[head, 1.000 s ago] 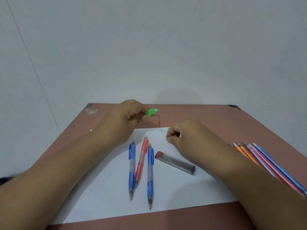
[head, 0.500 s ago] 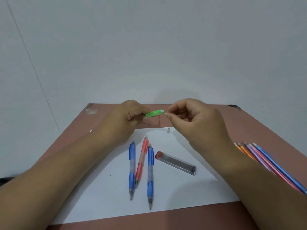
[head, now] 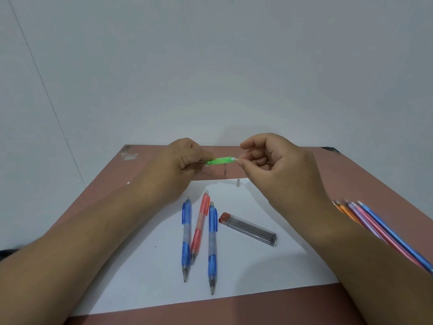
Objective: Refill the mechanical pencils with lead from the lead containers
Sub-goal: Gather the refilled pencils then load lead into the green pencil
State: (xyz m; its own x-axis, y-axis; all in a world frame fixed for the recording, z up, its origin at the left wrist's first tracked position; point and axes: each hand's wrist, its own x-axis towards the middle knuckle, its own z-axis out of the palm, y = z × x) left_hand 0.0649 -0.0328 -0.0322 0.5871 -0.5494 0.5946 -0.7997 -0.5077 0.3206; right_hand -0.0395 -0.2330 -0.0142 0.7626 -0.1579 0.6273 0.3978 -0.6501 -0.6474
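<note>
My left hand [head: 180,164] grips a green mechanical pencil [head: 220,160] held level above the far part of the table, its white end pointing right. My right hand [head: 274,160] pinches that white end between thumb and forefinger. On the white paper [head: 145,273] lie two blue mechanical pencils [head: 186,238] [head: 212,247] and a red one [head: 199,228], tips toward me. A clear lead container [head: 249,229] with a red cap lies right of them. A small silver cap [head: 238,182] stands near the paper's far edge.
The table [head: 351,174] is reddish brown and meets a pale wall. Several coloured pencils [head: 375,228] lie fanned out at the right edge, partly under my right forearm. A scuffed patch [head: 128,154] marks the far left corner.
My right hand left the small silver cap on the paper, rose to the green pencil's white end and now pinches it. The left hand has kept its grip on the pencil.
</note>
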